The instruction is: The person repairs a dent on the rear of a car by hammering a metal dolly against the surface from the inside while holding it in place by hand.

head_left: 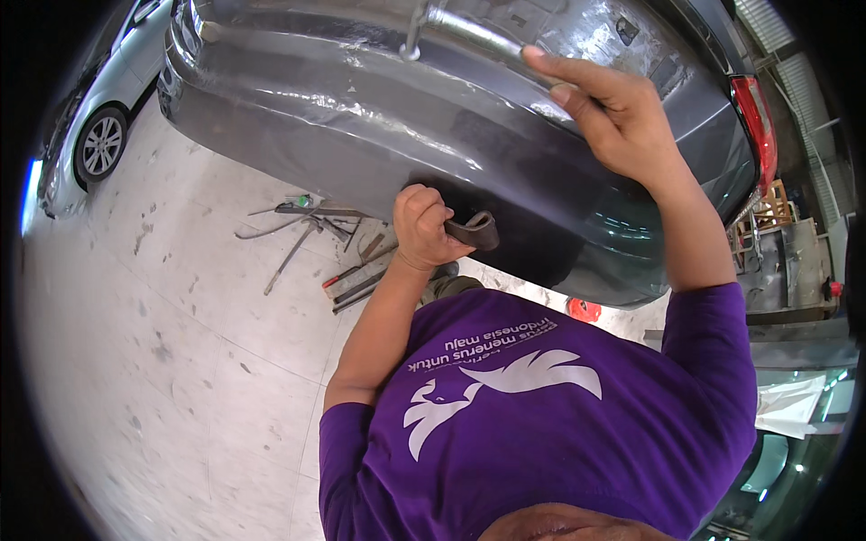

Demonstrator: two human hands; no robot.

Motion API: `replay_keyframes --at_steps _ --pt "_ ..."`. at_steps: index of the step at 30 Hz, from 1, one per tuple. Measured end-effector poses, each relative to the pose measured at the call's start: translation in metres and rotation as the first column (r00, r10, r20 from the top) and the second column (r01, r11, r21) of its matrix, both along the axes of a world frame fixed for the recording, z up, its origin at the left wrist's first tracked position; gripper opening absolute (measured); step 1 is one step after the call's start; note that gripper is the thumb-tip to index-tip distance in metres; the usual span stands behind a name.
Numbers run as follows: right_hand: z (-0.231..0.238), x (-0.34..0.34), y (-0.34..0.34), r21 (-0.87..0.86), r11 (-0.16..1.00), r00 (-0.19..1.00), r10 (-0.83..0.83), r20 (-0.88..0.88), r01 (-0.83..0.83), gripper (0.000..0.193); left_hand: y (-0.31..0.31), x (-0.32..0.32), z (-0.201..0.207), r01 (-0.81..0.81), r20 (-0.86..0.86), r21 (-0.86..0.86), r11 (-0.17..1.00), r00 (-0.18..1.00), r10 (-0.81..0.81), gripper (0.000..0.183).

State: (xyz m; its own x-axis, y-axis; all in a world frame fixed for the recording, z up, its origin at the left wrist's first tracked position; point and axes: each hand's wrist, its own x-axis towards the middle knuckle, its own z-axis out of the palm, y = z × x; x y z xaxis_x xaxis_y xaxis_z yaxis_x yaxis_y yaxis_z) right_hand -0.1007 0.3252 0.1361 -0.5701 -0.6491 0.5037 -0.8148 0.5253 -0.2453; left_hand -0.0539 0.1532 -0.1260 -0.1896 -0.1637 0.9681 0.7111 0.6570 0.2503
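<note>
My right hand point(622, 117) is closed around the handle of a body hammer point(474, 34) with a shiny metal shaft. The hammer's slim head is over the upper part of a dark grey car bumper point(361, 135). Low at the bumper's near edge, my left hand point(421, 225) grips a dark flat bar point(475, 232) whose end is bent into a loop. That hand's fingers hide the rest of the bar. Shiny patches and scuffs mark the bumper's surface around the hammer.
Several metal rods and tools point(311, 216) lie on the pale, stained floor point(207, 325) beyond my left forearm. A silver car point(117, 99) stands at far left. The worked car's red tail light point(753, 131) is at right. A red object point(584, 309) sits below the bumper.
</note>
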Motion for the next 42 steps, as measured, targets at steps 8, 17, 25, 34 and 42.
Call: replay_keyframes --at_steps 8,17,25,34,42 --pt "0.0 0.007 0.007 -0.031 0.999 1.0 0.012 -0.017 -0.013 0.039 0.0 0.004 0.002 0.006 0.004 -0.008 1.0 1.0 -0.006 0.065" --pt "0.002 0.021 0.02 -0.081 0.994 0.991 -0.066 0.12 0.076 0.033 -0.003 0.001 -0.001 0.019 -0.009 -0.009 1.0 1.0 -0.019 0.065" --pt "-0.009 0.017 0.019 -0.189 0.977 0.987 -0.07 0.142 0.096 0.034 0.003 0.003 0.002 -0.011 -0.035 0.08 0.997 0.999 0.014 0.059" --pt "-0.002 0.01 0.007 -0.105 0.988 0.977 -0.096 0.19 0.118 0.039 0.002 0.005 0.009 0.024 -0.081 0.119 0.993 0.997 -0.015 0.055" --pt "0.004 0.006 -0.01 -0.048 0.993 0.986 -0.098 0.136 0.105 0.034 -0.001 0.005 0.009 0.012 -0.087 0.126 0.992 0.996 -0.001 0.054"
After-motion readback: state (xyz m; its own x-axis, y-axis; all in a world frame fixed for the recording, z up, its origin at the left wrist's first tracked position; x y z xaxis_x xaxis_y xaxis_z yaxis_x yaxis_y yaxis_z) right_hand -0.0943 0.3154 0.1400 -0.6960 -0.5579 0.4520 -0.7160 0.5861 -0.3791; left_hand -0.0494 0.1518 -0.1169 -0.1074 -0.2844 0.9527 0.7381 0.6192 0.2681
